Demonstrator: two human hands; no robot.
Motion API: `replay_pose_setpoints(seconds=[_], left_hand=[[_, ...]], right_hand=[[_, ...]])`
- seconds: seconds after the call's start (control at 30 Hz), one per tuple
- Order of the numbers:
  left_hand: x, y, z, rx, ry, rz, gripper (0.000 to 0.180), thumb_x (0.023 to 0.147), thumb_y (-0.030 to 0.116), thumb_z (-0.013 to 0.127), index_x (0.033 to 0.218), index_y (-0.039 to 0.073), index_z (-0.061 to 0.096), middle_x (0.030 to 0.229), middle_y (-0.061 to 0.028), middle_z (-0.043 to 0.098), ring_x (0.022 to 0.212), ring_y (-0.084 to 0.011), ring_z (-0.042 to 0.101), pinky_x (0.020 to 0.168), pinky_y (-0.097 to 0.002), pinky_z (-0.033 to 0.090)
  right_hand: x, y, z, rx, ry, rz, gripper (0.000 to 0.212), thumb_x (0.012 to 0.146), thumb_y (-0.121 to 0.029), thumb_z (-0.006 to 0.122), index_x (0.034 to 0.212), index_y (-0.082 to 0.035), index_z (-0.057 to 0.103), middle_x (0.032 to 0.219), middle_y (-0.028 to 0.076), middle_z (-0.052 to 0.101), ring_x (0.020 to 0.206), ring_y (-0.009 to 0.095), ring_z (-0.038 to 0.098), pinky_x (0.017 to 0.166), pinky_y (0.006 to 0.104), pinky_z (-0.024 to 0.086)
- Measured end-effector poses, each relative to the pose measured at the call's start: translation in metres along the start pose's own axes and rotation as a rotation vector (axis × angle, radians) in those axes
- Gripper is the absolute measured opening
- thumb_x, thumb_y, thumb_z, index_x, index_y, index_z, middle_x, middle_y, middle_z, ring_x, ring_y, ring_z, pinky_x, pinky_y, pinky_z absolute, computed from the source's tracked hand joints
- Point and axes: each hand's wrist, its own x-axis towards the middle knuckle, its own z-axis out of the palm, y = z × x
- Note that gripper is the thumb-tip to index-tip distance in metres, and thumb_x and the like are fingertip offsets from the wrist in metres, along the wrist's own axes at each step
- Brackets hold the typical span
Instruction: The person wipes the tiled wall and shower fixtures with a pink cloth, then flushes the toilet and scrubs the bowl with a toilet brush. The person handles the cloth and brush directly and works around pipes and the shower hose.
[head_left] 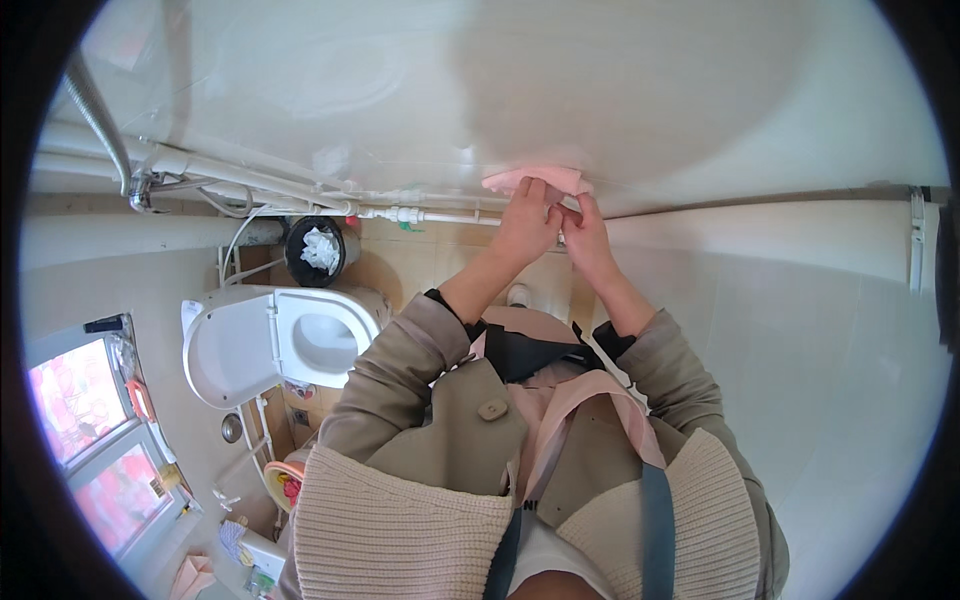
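Observation:
A pink cloth (pixel 535 179) lies folded against the pale, glossy wall (pixel 400 90) in front of me, just above a thin white pipe (pixel 455 217). My left hand (pixel 528 224) has its fingers bent over the lower side of the cloth. Close beside it, my right hand (pixel 588 236) grips the cloth's right end between thumb and fingers. Both hands nearly touch each other. Parts of the fingertips are hidden by the cloth and by the hands themselves.
To the left stand a white toilet (pixel 285 335) with its lid up and a black-lined bin (pixel 296 262) holding white paper. White pipes and a metal hose (pixel 100 120) run along the wall. A window (pixel 90 400) is at far left; a large white pipe (pixel 800 235) lies right.

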Motion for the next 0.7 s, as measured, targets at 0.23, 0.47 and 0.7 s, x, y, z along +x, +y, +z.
replay_pose_setpoints(seconds=[0.23,0.47,0.7], left_hand=[[0.021,0.008,0.063,0.040,-0.146,0.048,0.035,0.079,0.005,0.056,0.111,-0.007,0.051,0.113,-0.0257,0.053,0.106,-0.0402,0.053,0.090,-0.0444,0.045],[0.034,0.065,0.112,-0.113,-0.126,0.293,0.032,0.080,0.005,0.053,0.110,-0.005,0.054,0.110,-0.0225,0.056,0.105,-0.0390,0.054,0.090,-0.0436,0.045],[0.045,0.054,0.161,-0.023,-0.274,0.231,0.030,0.079,0.002,0.052,0.108,0.000,0.056,0.109,-0.0205,0.057,0.105,-0.0361,0.054,0.089,-0.0433,0.046]], right_hand=[[0.004,0.052,-0.048,-0.207,0.123,0.006,0.043,0.087,0.002,0.049,0.129,-0.004,0.045,0.118,0.017,0.054,0.099,0.023,0.061,0.083,0.0312,0.049],[-0.018,-0.009,-0.106,0.271,0.360,0.043,0.040,0.089,0.003,0.044,0.129,-0.004,0.042,0.113,0.011,0.055,0.101,0.019,0.059,0.079,0.0291,0.050],[-0.005,0.004,-0.127,0.316,0.446,0.141,0.040,0.088,0.005,0.043,0.128,-0.002,0.043,0.120,0.009,0.051,0.106,0.018,0.054,0.085,0.0280,0.046]])
